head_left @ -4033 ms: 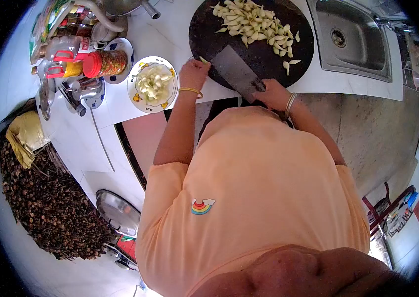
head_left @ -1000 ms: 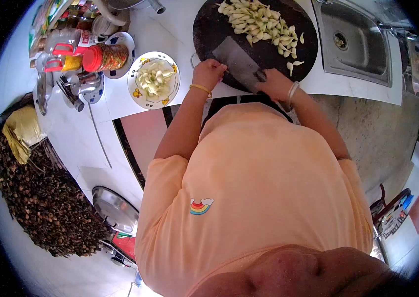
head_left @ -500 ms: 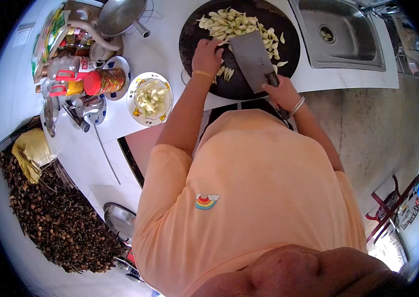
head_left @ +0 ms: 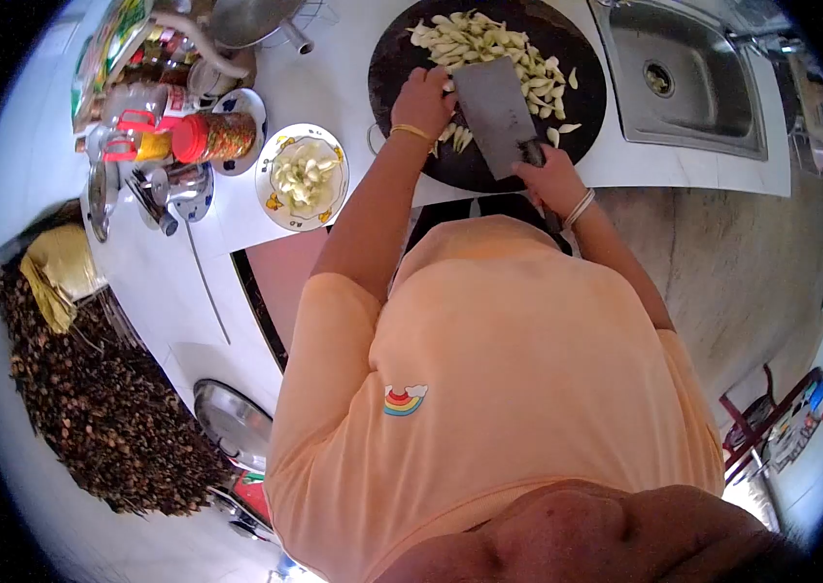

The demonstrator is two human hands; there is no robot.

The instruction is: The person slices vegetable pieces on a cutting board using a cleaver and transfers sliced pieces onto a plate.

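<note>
Topping the white counter (head_left: 339, 83), 1 black board (head_left: 582, 105) flanks the sink (head_left: 718, 102).

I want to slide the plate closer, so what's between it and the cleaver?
In the head view: white counter, your left forearm, then a few pale cloves on the dark board.

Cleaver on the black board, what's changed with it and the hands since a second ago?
The cleaver moved rightward and forward, toward the clove pile; the left hand moved forward too. Loose cloves now show left of the cleaver. The right hand kept its grip; the plate stayed put.
</note>
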